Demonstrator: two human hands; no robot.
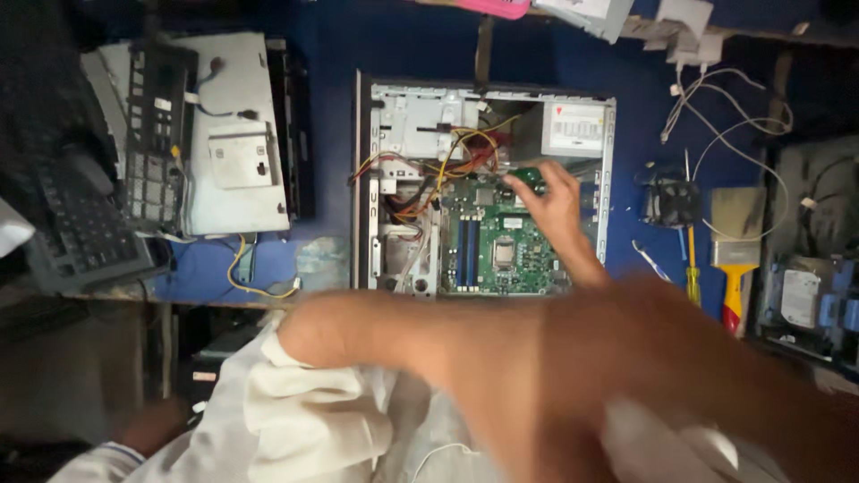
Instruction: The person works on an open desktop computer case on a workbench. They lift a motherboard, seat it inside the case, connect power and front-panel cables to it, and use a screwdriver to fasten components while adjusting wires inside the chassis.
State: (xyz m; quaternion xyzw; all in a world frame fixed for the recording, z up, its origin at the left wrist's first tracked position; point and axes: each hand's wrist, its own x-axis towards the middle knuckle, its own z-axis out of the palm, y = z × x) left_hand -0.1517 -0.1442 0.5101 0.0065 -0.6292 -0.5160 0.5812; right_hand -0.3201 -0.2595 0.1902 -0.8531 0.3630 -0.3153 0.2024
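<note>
My white cloth sleeve (295,420) and blurred forearm sat nearest the lens, reaching into the open grey metal computer case (483,183).
Right hand (550,201) pinched a small green circuit card (530,179) above the green motherboard (501,241); card apparently not seated yet. Left hand (157,429) low, grip unclear.

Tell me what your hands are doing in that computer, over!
Right hand inside the open computer case, fingers pinching a small green card over the motherboard. Left hand out of view; its forearm crosses low. Loose wires beside the card.
</note>
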